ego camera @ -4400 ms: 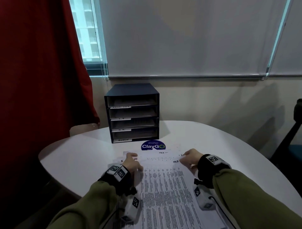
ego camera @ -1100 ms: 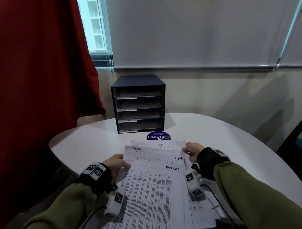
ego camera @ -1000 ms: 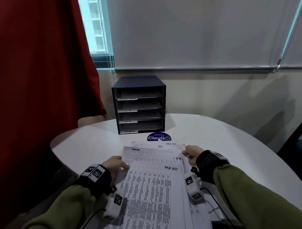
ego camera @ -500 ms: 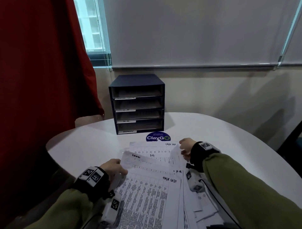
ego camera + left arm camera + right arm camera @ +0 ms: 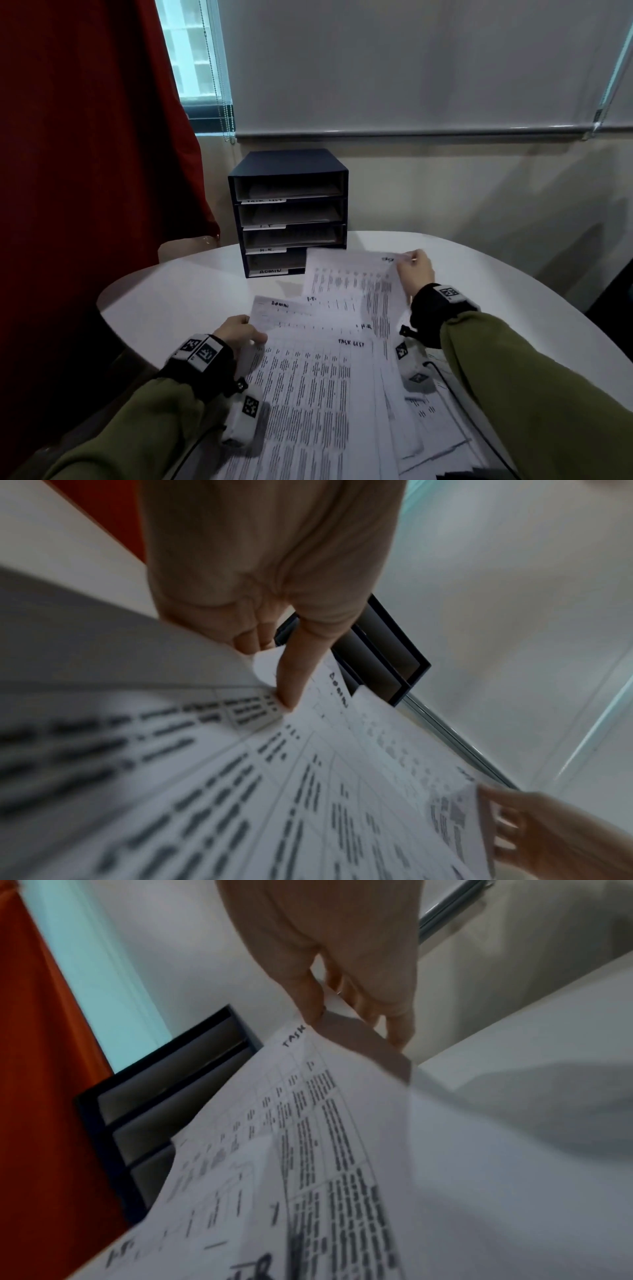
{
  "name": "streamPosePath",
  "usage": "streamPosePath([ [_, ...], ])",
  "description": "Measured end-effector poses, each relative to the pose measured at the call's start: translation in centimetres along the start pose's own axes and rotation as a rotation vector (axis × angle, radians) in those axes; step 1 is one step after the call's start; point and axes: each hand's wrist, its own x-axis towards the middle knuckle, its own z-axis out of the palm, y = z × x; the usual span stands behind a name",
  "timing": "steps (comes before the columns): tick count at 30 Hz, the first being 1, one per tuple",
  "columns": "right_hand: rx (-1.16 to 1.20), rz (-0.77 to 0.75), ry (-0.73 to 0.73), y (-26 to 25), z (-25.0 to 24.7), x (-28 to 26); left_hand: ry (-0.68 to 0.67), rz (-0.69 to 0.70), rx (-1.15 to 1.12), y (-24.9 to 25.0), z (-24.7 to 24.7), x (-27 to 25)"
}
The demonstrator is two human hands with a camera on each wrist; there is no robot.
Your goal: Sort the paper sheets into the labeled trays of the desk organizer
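Right hand (image 5: 415, 274): fingers (image 5: 308, 999) pinching top corner of one printed sheet (image 5: 352, 274), thumb on top, other fingers underneath; corner folded back at the pinch. Sheet raised off the fanned stack (image 5: 308, 377), far edge reaching toward the desk organizer (image 5: 291, 209) just beyond the fingertips, overlapping its bottom tray front in head view. "TASK" handwritten right beside the thumb in the right wrist view.

Left hand (image 5: 236, 334): fingers (image 5: 294, 674) pinching left corner of the stack, index laid flat on top, remaining fingers curled under the lifted edge. "ADMIN" note just ahead of the index tip; "I.T.", "H.R.", "TASK LIST" headers staggered to the right of it.

Organizer upright on white surface (image 5: 171, 294), four trays, labels top to bottom: TASK LIST, I.T., H.R., ADMIN. Paper visible in the trays.

Red curtain (image 5: 85, 137) left of left hand.
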Motion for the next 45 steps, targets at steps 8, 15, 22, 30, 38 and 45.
streamPosePath([
  [8, 0.080, -0.260, 0.005, -3.3, -7.9, 2.2, 0.322, 0.235, 0.525, 3.3, 4.0, 0.1],
  [15, 0.311, -0.527, 0.147, -10.1, -14.2, -1.0, -0.080, 0.249, 1.136, 3.9, 4.1, 0.6],
  [22, 0.523, -0.394, -0.070, -13.8, -17.4, -2.2, -0.008, 0.420, 0.782, 6.6, 2.6, -0.3],
  [30, 0.484, -0.037, -0.378, -11.4, -10.2, -4.1, -0.104, 0.809, -0.271, 14.4, 0.6, -6.1],
  [38, 0.662, -0.115, -0.252, -13.3, -7.1, -4.9, -0.023, 0.872, -0.479, 15.8, 0.6, -8.9],
  [45, 0.458, -0.309, 0.207, -14.9, -4.5, -5.7, 0.339, 1.031, -0.410, 14.9, 1.8, -10.3],
])
